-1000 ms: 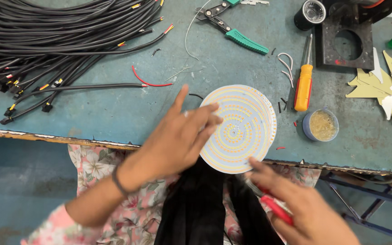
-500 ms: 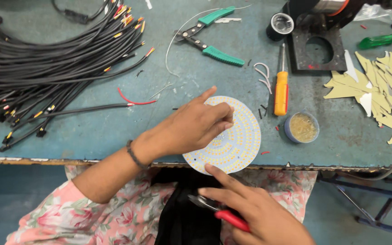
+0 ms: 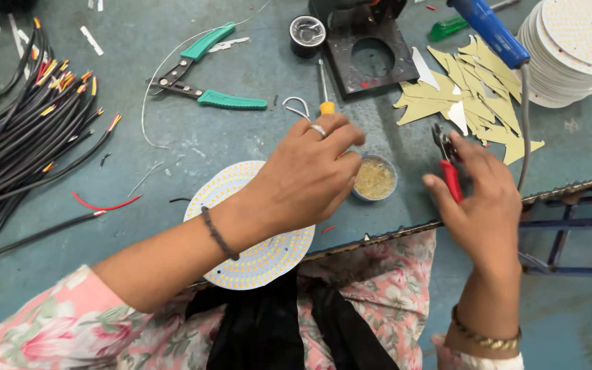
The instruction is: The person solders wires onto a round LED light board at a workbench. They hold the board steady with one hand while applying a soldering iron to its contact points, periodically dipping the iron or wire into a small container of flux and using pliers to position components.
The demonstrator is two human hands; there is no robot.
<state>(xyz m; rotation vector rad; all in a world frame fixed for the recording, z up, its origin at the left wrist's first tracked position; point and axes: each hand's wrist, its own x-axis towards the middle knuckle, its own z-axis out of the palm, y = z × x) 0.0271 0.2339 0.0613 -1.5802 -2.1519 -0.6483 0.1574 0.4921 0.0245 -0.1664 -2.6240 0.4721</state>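
left hand (image 3: 307,179) lay over the round white led disc (image 3: 251,226), which sat flat on the blue tabletop (image 3: 193,144) at its near edge, part of it overhanging toward the lap. its fingers (image 3: 340,133) were curled and reached past the disc's far rim toward the small round tin (image 3: 376,179) of yellowish paste just beside it; whether they pinched anything could not be told. right hand (image 3: 477,199) hovered at the tabletop's edge, right of the tin, fingers closed around red-handled pliers (image 3: 447,164), tip pointing away from the body. an orange-handled screwdriver (image 3: 324,92) lay just beyond the left hand's knuckles. green-handled pliers (image 3: 203,75) lay further off to the left, near a bundle of black cables (image 3: 22,151). yellow paper offcuts (image 3: 467,96) and a stack of white discs (image 3: 570,48) sat at far right.
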